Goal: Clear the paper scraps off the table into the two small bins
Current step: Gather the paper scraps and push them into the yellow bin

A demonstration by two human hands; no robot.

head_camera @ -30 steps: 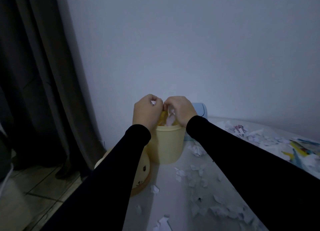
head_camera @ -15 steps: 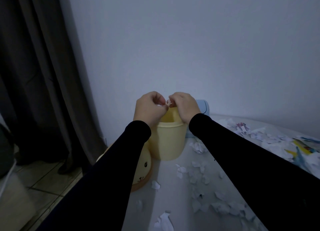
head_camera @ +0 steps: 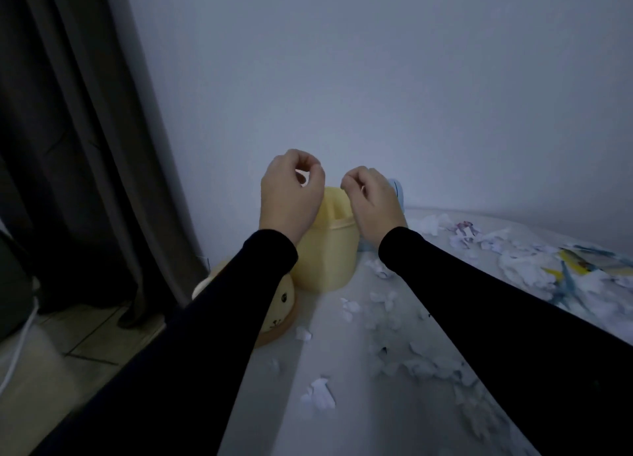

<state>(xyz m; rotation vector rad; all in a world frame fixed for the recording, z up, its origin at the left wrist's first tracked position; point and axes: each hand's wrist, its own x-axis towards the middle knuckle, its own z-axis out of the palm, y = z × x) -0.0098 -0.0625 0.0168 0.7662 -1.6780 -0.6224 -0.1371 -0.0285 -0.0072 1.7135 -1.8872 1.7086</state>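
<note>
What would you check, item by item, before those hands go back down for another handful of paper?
1. Left hand free of paper: ok, fingers curled, no scrap showing.
2. Right hand free of paper: cannot tell, fingertips pinched together and too dim to see between them.
3. Yellow bin upright with its top open: ok.
4. Room left inside the yellow bin: cannot tell, the inside is hidden.
5. Second bin, the blue bin, within reach: cannot tell, mostly hidden behind the right hand.
6. Paper scraps left on the table: not ok, many lie scattered beside the bin and further right.
</note>
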